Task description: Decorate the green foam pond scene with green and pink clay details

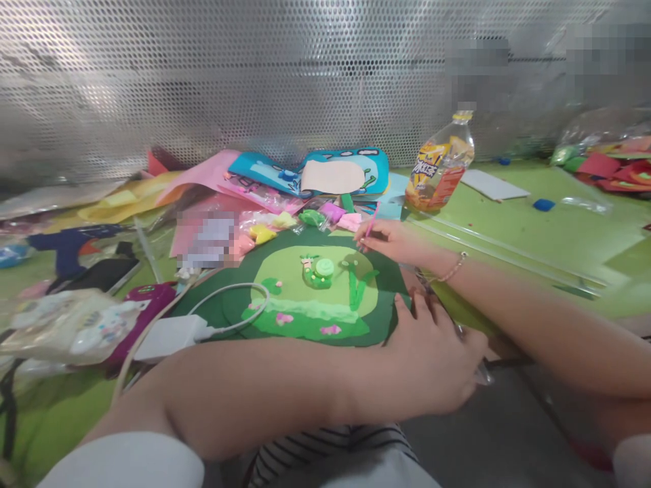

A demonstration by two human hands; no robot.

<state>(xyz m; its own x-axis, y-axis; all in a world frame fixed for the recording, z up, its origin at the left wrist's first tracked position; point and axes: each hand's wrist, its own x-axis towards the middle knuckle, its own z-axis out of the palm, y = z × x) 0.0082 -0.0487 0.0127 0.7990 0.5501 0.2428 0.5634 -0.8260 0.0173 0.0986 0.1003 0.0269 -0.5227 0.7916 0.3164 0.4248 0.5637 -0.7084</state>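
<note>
A dark green sheet point(389, 308) carries a lighter green oval with a raised clay snail point(319, 272), leaf shapes point(359, 288) and pink clay flowers point(330, 330). My right hand point(380, 240) pinches a thin pink stick tool point(373, 220) at the sheet's upper right edge. Its tip is hidden by the fingers. My left hand point(432, 356) lies palm down across the lower right corner, fingers spread, nearest the sheet's edge. Clear plastic point(484, 374) shows beside and partly under it; whether the hand grips it is not visible.
Clay lumps in bags, such as a yellow one point(262, 234), lie behind the sheet. A bottle point(440, 166) stands at the back right. A white charger point(170, 337) with cable lies left, near a phone point(104, 274). A perforated metal panel point(285, 81) rises behind.
</note>
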